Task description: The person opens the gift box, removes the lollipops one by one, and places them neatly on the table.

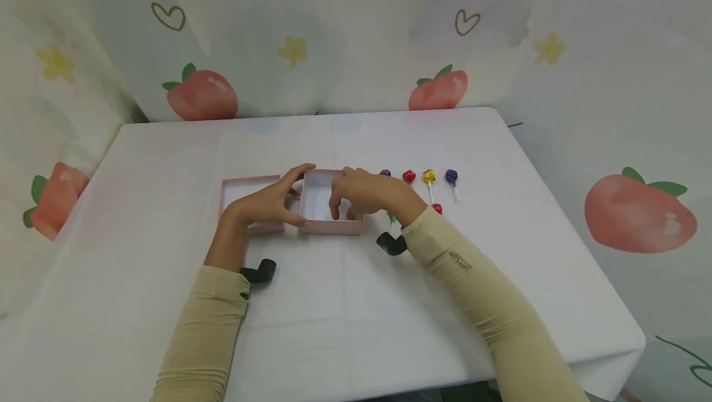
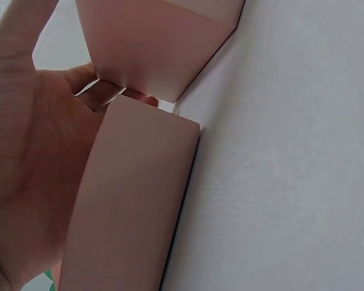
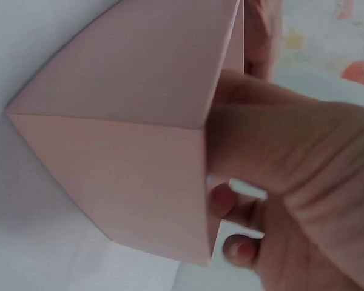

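A pink open box with a white inside lies on the table in the head view. My left hand holds it at the left side, thumb at the front corner and forefinger at the back one. My right hand reaches over the right wall with fingers pointing down inside. In the right wrist view, the box wall hides the tips of the thumb and forefinger, and I cannot tell whether they hold anything. A second pink tray-like box part lies under my left hand; its side fills the left wrist view.
Wrapped lollipops lie right of the box: a yellow one, a purple one, red ones, and others partly covered by my right hand and forearm. A white cloth covers the table; a printed curtain hangs behind.
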A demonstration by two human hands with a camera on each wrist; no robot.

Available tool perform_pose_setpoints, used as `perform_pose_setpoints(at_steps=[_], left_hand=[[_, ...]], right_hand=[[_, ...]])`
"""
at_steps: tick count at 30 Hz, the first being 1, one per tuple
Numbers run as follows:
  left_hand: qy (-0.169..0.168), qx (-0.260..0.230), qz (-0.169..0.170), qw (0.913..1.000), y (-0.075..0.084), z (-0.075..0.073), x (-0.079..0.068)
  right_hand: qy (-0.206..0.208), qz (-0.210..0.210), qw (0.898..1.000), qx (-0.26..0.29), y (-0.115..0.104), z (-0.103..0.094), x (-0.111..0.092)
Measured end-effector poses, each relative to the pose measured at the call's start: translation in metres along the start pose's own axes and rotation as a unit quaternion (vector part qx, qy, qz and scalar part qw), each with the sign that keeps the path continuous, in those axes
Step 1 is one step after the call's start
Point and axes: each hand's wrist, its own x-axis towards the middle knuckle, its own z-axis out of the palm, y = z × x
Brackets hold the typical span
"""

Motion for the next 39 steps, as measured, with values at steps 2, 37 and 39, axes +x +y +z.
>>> perform_pose_setpoints(at_steps=[2,37,39], left_hand=[[-0.002,-0.004,0.0,1.0,-0.001,0.001,0.0],[-0.002,0.029,0.003,0.9996,-0.003,-0.003,0.0],[-0.002,0.029,0.0,0.9996,-0.003,-0.003,0.0]], right_hand=[[-0.041,0.023,0.999,-0.009,-0.004,-0.002,0.003],[0.061,0.015,0.997,0.036,0.001,0.024,0.027],[0.075,0.009,0.996,0.05,0.002,0.027,0.029]])
